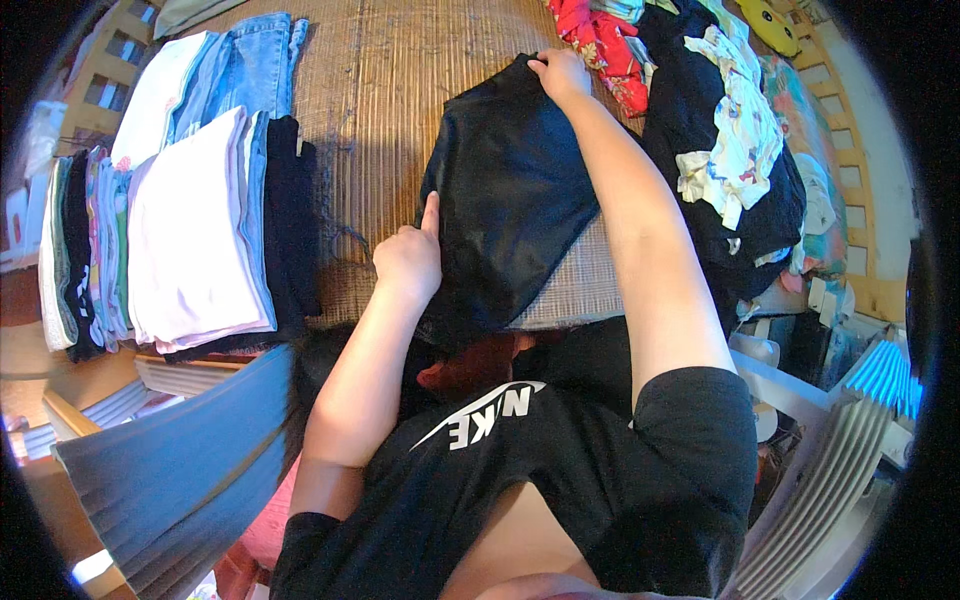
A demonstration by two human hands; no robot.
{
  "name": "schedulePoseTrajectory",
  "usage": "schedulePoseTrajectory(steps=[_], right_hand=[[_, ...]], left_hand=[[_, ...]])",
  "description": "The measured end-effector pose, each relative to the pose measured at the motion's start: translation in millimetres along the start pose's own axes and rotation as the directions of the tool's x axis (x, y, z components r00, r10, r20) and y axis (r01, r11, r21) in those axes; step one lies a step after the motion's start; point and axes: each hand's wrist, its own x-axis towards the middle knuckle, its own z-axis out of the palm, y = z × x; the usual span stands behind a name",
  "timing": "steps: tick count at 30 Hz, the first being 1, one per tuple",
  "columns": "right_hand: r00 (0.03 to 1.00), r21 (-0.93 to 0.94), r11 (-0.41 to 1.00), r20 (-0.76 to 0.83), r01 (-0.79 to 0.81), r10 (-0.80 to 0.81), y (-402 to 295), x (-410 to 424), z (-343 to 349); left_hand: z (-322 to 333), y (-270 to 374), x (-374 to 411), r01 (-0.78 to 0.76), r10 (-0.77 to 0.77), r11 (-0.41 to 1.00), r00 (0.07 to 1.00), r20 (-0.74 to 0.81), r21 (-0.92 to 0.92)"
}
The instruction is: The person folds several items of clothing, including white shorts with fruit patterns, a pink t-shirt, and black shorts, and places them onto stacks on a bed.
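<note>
A black garment (510,180) lies spread on a woven bamboo mat (367,90) in front of me. Its exact kind is not plain. At its far right corner, my right hand (564,75) pinches the fabric between thumb and fingers. Along the garment's left edge rests my left hand (409,259), its index finger stretched forward against the cloth and its other fingers curled. Whether those curled fingers hold any fabric is hidden. The near end of the garment hangs over the mat's front edge towards my lap.
Folded clothes (191,232) stand in rows at the left, with folded blue jeans (255,75) behind. Loose clothes heap up at the right: a white printed garment (731,127) on dark cloth, and a red floral garment (600,45). A wooden rail (851,157) borders the right side.
</note>
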Motion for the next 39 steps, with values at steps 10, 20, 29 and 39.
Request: schedulePoseTrajectory(steps=[10, 20, 29, 39], right_hand=[[0.999, 0.152, 0.988, -0.031, 0.023, -0.019, -4.2, 24.3, 14.8], [0.953, 0.271, 0.963, -0.292, 0.008, 0.074, -6.9, -0.4, 25.9], [0.978, -0.284, 0.945, 0.082, -0.162, 0.192, 60.0, -137.0, -20.7], [0.997, -0.125, 0.989, -0.015, -0.083, 0.082, 72.3, -155.1, -23.4]], left_hand=[[5.4, 2.8, 5.8, 0.032, -0.032, 0.999, 0.998, -0.049, -0.009], [3.4, -2.4, 3.0, 0.035, -0.041, 0.994, 0.998, -0.057, -0.106], [-7.2, -5.4, 33.3, -0.098, -0.072, 0.931, 0.895, -0.44, -0.352], [-57.5, -11.2, 199.9, -0.462, 0.301, 0.813, 0.855, -0.422, -0.356]])
